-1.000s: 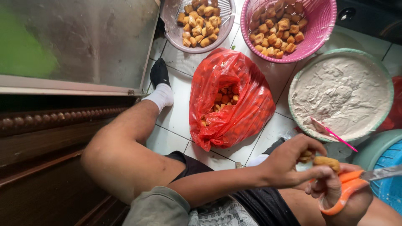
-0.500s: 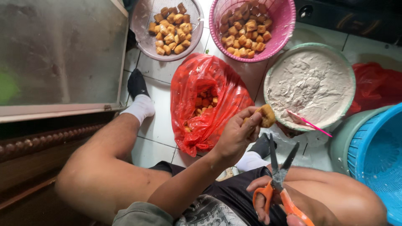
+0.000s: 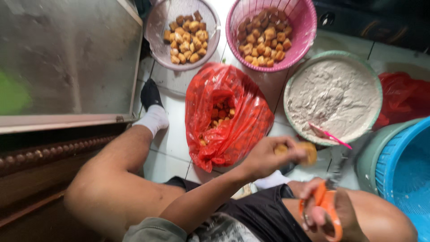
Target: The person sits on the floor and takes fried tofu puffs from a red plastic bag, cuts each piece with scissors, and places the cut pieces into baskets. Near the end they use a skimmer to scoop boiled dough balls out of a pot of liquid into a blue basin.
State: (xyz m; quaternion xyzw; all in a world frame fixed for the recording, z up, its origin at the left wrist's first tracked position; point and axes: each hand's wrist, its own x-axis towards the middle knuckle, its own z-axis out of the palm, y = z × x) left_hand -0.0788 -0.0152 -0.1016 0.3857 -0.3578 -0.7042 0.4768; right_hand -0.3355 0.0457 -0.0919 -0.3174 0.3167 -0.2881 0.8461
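Observation:
My left hand pinches a golden-brown fried tofu puff out in front of me, just below the rim of the bowl of pale grey paste. My right hand grips orange-handled scissors over my right thigh, blades pointing up toward the puff. An open red plastic bag holding several more puffs lies on the white tiled floor between my legs.
Two pink baskets of puffs stand at the far side. A pink spoon rests in the paste bowl. A blue tub stands at right, a second red bag behind it, a metal-topped cabinet at left.
The left hand, holding the puff, rose toward the red bag and then moved back right near the paste bowl. The right hand brought the scissors upright.

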